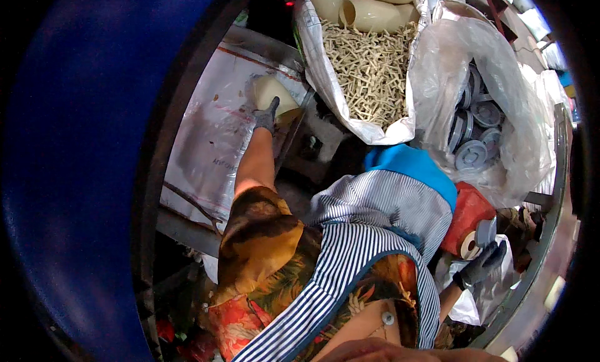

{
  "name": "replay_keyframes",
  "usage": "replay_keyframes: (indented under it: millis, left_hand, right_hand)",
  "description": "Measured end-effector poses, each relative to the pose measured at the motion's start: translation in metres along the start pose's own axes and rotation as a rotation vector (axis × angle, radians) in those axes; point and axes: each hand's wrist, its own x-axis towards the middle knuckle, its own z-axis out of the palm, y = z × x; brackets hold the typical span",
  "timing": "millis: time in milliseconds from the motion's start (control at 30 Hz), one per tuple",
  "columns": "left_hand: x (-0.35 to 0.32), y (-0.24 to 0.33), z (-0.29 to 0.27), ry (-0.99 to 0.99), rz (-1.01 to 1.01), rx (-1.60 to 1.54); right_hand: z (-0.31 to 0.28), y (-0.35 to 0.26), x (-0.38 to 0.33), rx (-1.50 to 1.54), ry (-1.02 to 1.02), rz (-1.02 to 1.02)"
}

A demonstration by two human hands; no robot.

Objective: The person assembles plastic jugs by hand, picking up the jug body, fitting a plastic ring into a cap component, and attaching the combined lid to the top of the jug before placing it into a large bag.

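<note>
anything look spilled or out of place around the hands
Mainly the white plastic sheet under the left hand: it is wrinkled and marked with brown specks, so it looks soiled. No small cream rods appear spilled outside their white sack, and the hollow cream piece shows no obvious damage.

The tabletop (200, 127) leaves passage toward its left edge; near its upper right corner, cup (269, 89) and sack (375, 134) obstruct.
</note>
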Motion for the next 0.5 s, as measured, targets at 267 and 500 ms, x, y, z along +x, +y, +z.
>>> replay_keyframes:
  millis: [267,500]
  left_hand:
    - [-0.172,0.119,-0.023,-0.521,0.895,-0.469]
    - [-0.269,0.101,0.046,-1.349,0.742,-0.548]
  right_hand:
    - [0.059,-0.169,-0.003,0.706,-0.571,-0.269]
    - [0.086,-0.185,0.016,1.005,-0.687,-0.422]
